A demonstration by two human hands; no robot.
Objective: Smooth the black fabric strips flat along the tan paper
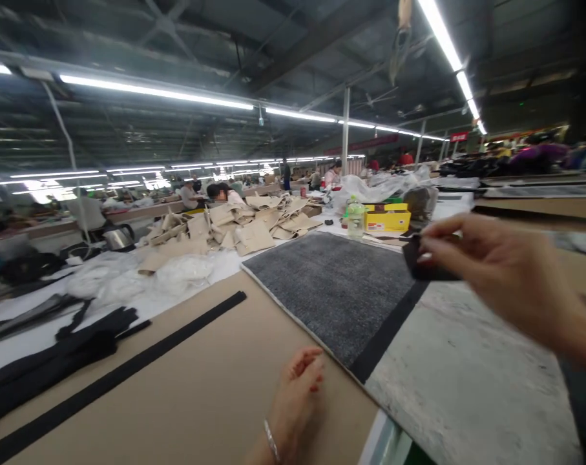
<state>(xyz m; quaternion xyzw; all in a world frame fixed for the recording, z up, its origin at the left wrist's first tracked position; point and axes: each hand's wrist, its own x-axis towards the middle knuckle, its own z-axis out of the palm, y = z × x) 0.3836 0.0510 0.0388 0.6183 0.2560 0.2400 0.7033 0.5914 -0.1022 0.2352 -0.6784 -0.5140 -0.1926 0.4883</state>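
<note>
I have the right hand (503, 278) pinching a black fabric piece (411, 257) by the dark-grey textured sheet (322, 290); left hand (298, 394) loosely open, seemingly empty. Flat black band (389, 332) looks laid along sheet's edge; long black strip (128, 366) unused on tan board (200, 394).

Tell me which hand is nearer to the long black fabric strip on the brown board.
Left. The left hand is right of that strip; the right hand is farther right, across the grey rectangular panel.

The print on the yellow box (387, 219) and red hanging sign (459, 137) is illegible.
</note>
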